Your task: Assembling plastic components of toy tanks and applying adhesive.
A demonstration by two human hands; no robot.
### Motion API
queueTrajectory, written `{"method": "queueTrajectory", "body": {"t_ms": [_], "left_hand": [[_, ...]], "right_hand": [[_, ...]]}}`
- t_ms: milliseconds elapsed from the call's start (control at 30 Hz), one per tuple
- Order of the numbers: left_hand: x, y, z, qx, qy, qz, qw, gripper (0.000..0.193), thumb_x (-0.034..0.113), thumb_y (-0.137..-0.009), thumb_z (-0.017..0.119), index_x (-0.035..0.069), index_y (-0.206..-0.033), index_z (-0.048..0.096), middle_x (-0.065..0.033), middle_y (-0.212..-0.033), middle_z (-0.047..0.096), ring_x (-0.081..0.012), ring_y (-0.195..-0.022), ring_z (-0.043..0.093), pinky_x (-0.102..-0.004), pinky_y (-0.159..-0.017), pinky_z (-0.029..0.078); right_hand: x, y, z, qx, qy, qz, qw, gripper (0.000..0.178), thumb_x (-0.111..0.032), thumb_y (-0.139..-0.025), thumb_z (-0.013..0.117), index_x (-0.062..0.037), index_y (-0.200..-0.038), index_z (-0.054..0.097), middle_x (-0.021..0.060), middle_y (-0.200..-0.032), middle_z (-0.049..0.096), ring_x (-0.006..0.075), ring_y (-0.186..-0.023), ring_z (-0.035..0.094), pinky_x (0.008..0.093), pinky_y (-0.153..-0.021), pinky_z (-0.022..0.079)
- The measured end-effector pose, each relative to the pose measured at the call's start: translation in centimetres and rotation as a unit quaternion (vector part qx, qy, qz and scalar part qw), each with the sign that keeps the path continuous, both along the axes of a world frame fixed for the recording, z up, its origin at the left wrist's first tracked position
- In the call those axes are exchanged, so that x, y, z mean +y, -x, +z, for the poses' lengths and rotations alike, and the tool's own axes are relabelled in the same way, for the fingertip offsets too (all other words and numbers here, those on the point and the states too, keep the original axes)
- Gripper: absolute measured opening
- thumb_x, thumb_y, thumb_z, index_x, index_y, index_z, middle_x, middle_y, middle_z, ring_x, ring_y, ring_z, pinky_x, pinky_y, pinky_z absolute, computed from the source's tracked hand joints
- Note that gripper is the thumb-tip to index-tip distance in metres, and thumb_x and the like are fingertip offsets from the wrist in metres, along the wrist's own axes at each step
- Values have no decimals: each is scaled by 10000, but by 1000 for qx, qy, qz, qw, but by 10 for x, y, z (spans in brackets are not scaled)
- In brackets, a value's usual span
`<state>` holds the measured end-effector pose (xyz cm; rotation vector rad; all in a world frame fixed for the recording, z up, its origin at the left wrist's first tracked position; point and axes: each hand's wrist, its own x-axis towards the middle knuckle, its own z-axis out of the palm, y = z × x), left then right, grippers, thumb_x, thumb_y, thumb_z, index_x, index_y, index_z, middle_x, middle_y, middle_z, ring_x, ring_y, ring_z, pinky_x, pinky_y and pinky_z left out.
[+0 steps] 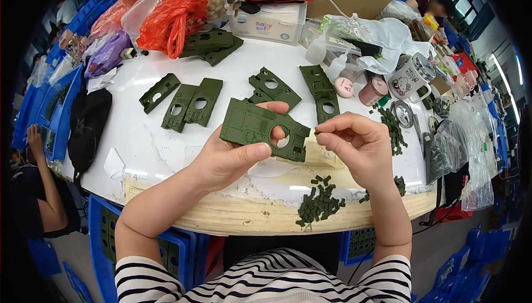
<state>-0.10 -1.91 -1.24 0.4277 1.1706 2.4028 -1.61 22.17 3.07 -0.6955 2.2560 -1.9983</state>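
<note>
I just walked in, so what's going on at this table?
A person in a striped top holds a round-holed green panel in the left hand. The right hand pinches a tiny dark part close to the panel's right end. More green panels lie beyond on the white table, and a heap of small green parts sits near its front edge.

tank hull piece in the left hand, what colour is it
The tank hull piece in the left hand is dark green; the head view shows it best.
</note>
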Motion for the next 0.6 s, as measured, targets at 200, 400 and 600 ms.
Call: {"method": "queueTrajectory", "body": {"t_ms": [200,400,600], "left_hand": [[5,-3,3,-33,23,3,999,616,229,-909,651,69,-1424,352,-67,-1166,522,-156,-1084,524,-373,-986,445],[8,0,6,-56,5,-18,998,550,250,-954,581,78,-1422,350,-83,-1186,517,-198,-1155,521,-428,-996,478],[9,-2,5,-52,12,-31,998,598,78,-904,628,48,-1428,342,-87,-1179,553,-188,-1146,536,-399,-976,495]], "right_hand": [[9,0,1,-147,31,62,987,106,-28,-842,704,44,-911,669,73,-879,661,83,-762,615,206,-688,507],[4,-1,-7,-50,17,52,997,70,-35,-835,695,17,-869,665,87,-1021,616,101,-889,592,227,-764,487],[2,1,-14,59,-56,39,996,86,-81,-758,729,-31,-813,686,97,-1015,617,181,-980,580,311,-881,428]]}}
